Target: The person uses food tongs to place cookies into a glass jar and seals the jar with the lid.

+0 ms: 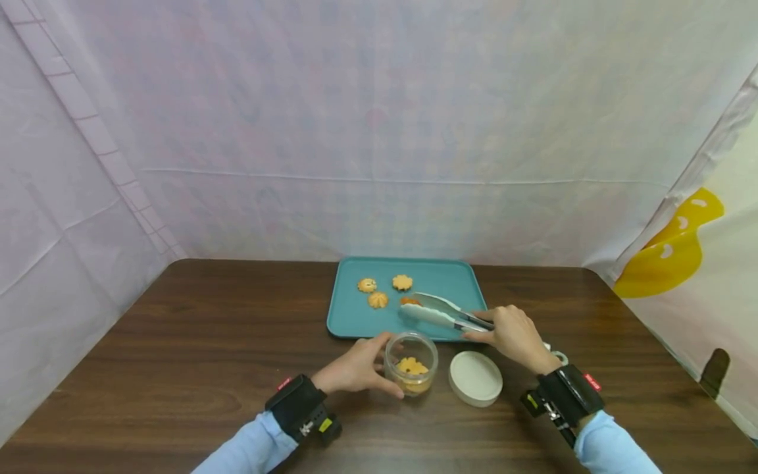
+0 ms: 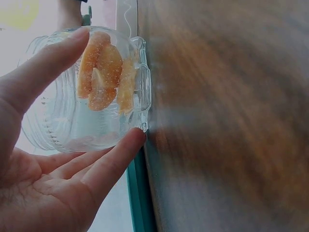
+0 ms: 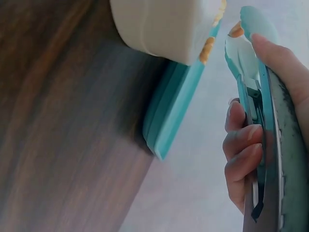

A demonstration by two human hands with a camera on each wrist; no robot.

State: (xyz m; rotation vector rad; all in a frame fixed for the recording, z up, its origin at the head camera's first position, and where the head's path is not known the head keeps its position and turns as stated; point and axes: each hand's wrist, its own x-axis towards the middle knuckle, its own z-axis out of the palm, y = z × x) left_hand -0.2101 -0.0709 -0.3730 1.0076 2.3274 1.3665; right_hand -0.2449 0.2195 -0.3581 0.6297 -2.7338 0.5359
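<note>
Holding a glass jar (image 2: 94,124) in the left hand (image 1: 357,368), working tongs (image 1: 441,319) over a tray (image 1: 352,324) with the right hand (image 1: 516,337).
Left thumb and fingers wrapped around jar's sides; jar upright on table (image 1: 207,342), mouth uncovered, several cookies (image 1: 411,367) stacked at bottom. Right hand gripping tongs by handles, thumb one side, fingers other; one browner cookie (image 1: 409,301) between tong heads, can't tell if lifted clear of tray. White lid (image 1: 475,377) flat on table just right of jar, near side of tray. Teal tray behind jar, three loose cookies (image 1: 378,300) left of and beyond tong tips. Brown wood-grain table; pale cloth (image 1: 379,118) hanging behind, yellow shape (image 1: 666,263) far right.
</note>
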